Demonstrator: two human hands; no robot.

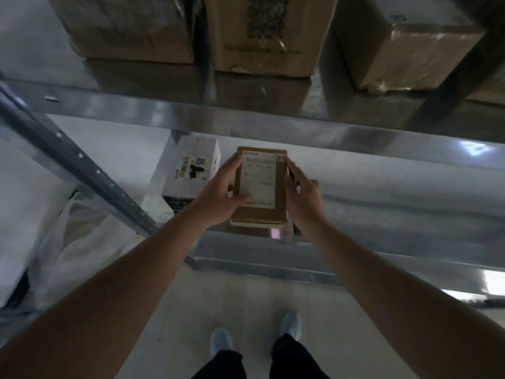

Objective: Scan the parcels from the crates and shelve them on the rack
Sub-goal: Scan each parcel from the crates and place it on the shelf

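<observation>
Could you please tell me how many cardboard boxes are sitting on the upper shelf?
3: a left box, a middle box and a right box, side by side. All are cut off by the frame, so more may be hidden.

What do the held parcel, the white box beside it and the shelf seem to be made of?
Held parcel: brown corrugated cardboard, matte, with a white paper label. White box: probably coated cardboard, smooth, with a printed barcode sticker. Shelf: metal, likely galvanised steel, since it shows a grey sheen and reflections.
</observation>
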